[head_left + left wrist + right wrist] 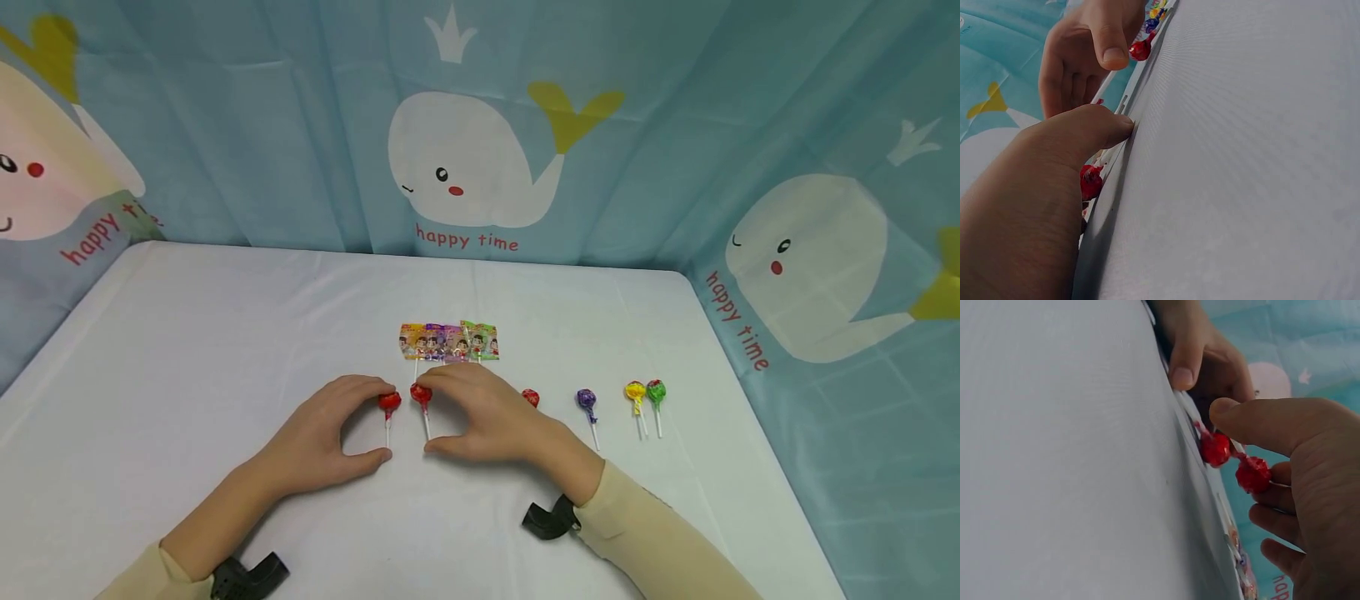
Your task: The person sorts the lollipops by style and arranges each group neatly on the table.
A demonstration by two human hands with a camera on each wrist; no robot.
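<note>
Two red lollipops stand side by side near the middle of the white table, heads away from me. My left hand (326,437) pinches the left red lollipop (389,402) lengthwise, fingertips at the candy and thumb at the stick's end. In the same way my right hand (483,412) spans the right red lollipop (422,395), its thumb by the stick's lower end. The right wrist view shows that candy (1254,474) against the right fingers, with the other candy (1215,449) close beside it. A third red lollipop (530,397) lies partly hidden behind my right hand.
Several lollipops in flat printed wrappers (450,342) lie in an overlapping row behind the hands. To the right are a purple lollipop (587,400), a yellow lollipop (635,392) and a green lollipop (656,390). A blue whale-print curtain (300,167) hangs around the table (225,333).
</note>
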